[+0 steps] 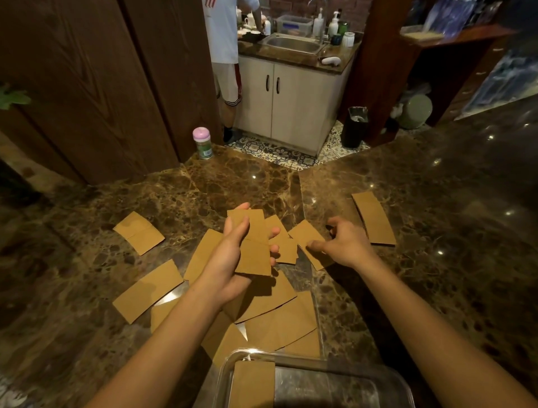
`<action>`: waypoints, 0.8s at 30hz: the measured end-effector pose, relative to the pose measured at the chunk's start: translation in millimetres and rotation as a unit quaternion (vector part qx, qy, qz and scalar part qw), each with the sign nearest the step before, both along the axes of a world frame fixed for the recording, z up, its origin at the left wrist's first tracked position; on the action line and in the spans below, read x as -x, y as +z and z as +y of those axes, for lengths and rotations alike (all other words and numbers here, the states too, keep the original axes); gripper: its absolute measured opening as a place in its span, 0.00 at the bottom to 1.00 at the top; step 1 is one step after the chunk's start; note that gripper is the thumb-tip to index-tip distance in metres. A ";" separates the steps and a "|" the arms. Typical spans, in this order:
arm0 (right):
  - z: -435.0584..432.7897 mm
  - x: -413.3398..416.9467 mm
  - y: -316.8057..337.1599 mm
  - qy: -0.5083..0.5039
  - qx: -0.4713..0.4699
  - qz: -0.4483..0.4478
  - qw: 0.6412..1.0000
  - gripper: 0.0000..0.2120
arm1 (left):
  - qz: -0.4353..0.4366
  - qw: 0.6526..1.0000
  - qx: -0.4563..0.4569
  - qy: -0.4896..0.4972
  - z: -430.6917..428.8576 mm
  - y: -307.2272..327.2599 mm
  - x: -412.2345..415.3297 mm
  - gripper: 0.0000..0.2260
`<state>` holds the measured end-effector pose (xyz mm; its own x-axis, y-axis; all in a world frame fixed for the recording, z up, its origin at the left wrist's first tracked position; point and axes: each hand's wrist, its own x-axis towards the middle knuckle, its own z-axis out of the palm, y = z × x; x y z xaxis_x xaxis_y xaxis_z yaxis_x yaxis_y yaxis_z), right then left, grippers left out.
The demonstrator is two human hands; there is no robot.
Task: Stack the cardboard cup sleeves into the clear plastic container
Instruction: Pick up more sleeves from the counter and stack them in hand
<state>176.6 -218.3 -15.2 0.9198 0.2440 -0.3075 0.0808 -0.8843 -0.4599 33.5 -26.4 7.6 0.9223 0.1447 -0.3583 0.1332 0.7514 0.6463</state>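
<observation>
While left grip (233,256) clasps flat brown sleeves (253,244), right grip (340,244) pinching another sleeve (305,237).

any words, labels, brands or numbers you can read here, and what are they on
None can be read.
Jar with pink lid: green label, print too small and blurred.
Pump bottles by the sink: no legible label.
Shirt of the person at the counter: red marking, cut off by the frame edge, unreadable.
Sleeves, such as the one in the left hand: plain cardboard, no print.
</observation>
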 end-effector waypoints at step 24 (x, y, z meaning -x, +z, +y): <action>53.6 57.4 49.1 0.027 -0.363 0.053 0.930 0.10 | 0.033 0.997 -0.069 0.006 -4.1 3.1 -11.0 0.23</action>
